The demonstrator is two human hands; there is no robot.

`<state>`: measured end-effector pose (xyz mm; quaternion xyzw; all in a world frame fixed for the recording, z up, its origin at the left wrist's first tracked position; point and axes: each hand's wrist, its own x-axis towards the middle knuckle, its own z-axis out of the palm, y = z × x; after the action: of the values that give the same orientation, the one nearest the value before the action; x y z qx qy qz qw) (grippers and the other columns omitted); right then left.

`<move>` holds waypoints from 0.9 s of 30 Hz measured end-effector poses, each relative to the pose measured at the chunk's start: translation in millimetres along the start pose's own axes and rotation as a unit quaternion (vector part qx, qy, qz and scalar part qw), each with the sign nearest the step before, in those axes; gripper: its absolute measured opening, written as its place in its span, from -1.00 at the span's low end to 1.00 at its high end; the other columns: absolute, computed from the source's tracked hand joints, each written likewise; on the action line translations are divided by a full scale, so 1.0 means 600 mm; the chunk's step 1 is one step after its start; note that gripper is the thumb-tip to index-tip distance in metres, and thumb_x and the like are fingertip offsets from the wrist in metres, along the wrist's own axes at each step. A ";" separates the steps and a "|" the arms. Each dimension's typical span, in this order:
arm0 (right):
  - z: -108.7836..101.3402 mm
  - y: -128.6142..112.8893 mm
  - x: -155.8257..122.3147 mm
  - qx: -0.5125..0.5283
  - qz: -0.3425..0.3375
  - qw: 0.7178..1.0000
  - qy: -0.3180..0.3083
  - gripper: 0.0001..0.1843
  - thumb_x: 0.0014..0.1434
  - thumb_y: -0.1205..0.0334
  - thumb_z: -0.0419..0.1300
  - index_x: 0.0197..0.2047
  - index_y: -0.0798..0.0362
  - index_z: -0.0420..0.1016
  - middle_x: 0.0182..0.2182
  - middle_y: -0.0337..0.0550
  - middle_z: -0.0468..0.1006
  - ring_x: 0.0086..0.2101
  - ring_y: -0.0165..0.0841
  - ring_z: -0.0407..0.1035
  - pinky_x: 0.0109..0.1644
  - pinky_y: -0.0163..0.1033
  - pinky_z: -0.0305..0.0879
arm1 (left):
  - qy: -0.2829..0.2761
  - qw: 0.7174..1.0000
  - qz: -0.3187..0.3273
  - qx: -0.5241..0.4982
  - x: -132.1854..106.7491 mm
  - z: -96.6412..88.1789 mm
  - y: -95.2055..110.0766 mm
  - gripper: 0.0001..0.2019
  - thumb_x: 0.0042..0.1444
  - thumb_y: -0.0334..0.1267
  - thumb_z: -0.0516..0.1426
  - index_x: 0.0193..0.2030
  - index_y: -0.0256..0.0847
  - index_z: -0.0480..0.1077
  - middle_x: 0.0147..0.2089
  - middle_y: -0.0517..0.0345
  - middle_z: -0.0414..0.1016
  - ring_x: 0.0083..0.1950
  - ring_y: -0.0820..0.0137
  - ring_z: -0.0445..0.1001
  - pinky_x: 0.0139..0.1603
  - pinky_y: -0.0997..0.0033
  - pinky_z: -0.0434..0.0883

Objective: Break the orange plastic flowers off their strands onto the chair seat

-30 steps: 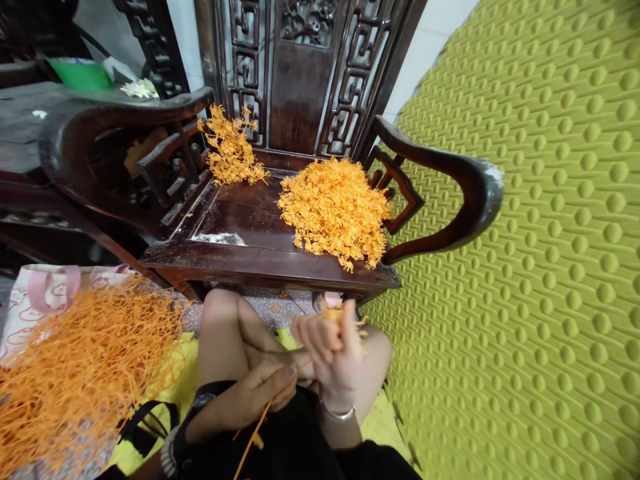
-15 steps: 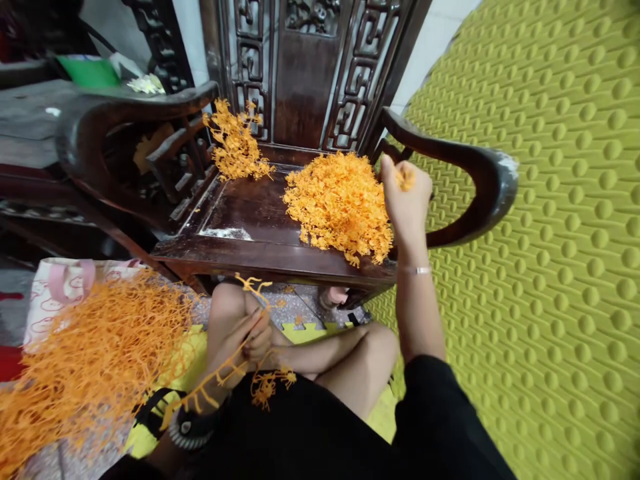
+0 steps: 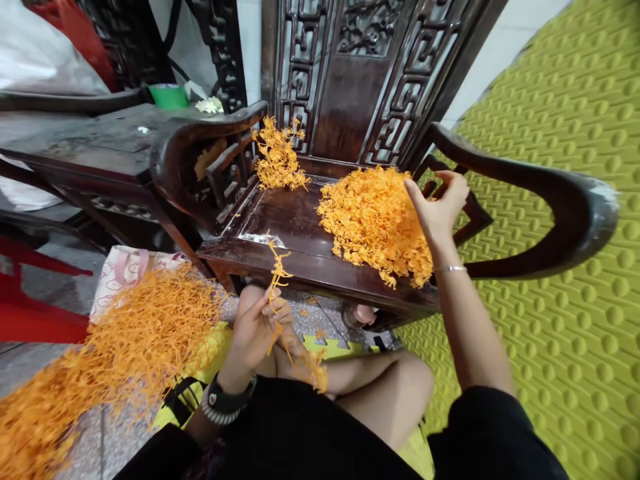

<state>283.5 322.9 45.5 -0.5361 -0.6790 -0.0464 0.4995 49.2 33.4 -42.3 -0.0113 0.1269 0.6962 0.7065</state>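
Note:
My left hand (image 3: 265, 323) is closed on a thin orange branched strand (image 3: 278, 270), whose toothed upper end sticks up above the fingers. Below that hand hangs an orange frilly cluster (image 3: 316, 371) over my leg. My right hand (image 3: 443, 203) is at the right side of a heap of small orange flower-like pieces (image 3: 373, 223) on the dark wooden chair seat (image 3: 290, 217). Its thumb and fingers are apart, and I see nothing between them. A smaller bunch of orange sprigs (image 3: 280, 157) leans at the seat's back left corner.
A large pile of orange strands (image 3: 150, 327) spreads on the floor at the left, against a white bag with pink handles (image 3: 120, 273). Curved armrests (image 3: 545, 200) flank the seat. A side table (image 3: 100, 143) bears a green container (image 3: 169, 96). A red stool (image 3: 35, 307) stands left.
My right hand has opened from a fist that held orange pieces beside the heap. My left hand has turned its strand more upright. The view has shifted left.

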 end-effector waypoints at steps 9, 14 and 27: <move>-0.059 -0.176 -0.285 0.370 -0.090 0.781 -0.496 -0.79 0.21 0.10 0.15 -0.24 0.06 0.48 -0.34 -0.16 0.54 -0.30 -0.34 0.40 -0.16 -0.17 0.32 | 0.025 1.000 0.018 0.003 0.009 0.008 -0.002 -0.72 0.34 -0.46 -0.15 -0.36 -0.32 0.29 -0.49 0.27 0.33 -0.65 0.69 0.13 -0.52 0.61 0.22; -0.043 -0.180 -0.395 0.498 0.029 0.563 -0.659 -0.55 0.02 0.15 0.33 -0.01 0.04 0.42 -0.19 -0.18 0.51 -0.19 -0.37 0.40 -0.04 -0.22 0.32 | 0.052 0.997 0.058 -0.013 0.009 0.014 0.001 -0.67 0.35 -0.47 -0.22 -0.33 -0.31 0.28 -0.47 0.25 0.37 -0.64 0.66 0.19 -0.53 0.61 0.24; -0.072 -0.169 -0.425 0.584 0.391 0.466 -0.537 -0.87 0.03 0.22 0.33 -0.35 0.10 0.55 -0.48 -0.25 0.52 -0.50 -0.50 0.35 -0.42 -0.41 0.29 | -0.011 0.993 0.076 0.087 -0.028 -0.032 0.052 -0.47 0.31 -0.06 -0.07 -0.69 -0.22 0.15 -0.73 0.30 -0.03 -0.68 0.55 0.12 -0.57 0.54 0.24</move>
<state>213.3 80.2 -70.7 -0.2485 -0.4024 0.8582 0.1995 15.4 14.1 -52.5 0.0676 0.1800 0.7344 0.6509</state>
